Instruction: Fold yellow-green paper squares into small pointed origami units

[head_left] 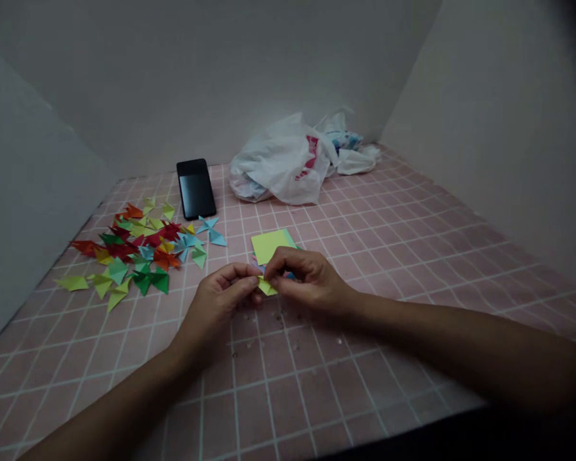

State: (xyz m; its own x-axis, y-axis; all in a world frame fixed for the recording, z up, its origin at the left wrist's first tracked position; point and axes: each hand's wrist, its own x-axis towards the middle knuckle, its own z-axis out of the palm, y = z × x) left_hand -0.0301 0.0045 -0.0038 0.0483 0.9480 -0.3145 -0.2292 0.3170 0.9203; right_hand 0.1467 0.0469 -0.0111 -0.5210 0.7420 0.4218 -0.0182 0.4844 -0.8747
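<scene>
Both my hands meet at the middle of a pink checked surface (365, 230), pinching a small folded yellow-green paper piece (267, 287). My left hand (221, 301) grips its left side with thumb and fingers closed. My right hand (304, 276) curls over its right side, fingers pressed together. Just behind my hands lies a small stack of square paper sheets (270, 245), yellow-green on top with blue and pink edges showing under it.
A heap of several folded paper shapes (139, 253) in red, green, yellow and blue lies at the left. A black phone (196, 188) rests behind it. A crumpled white plastic bag (288, 160) sits at the back. Grey walls close in left, back and right.
</scene>
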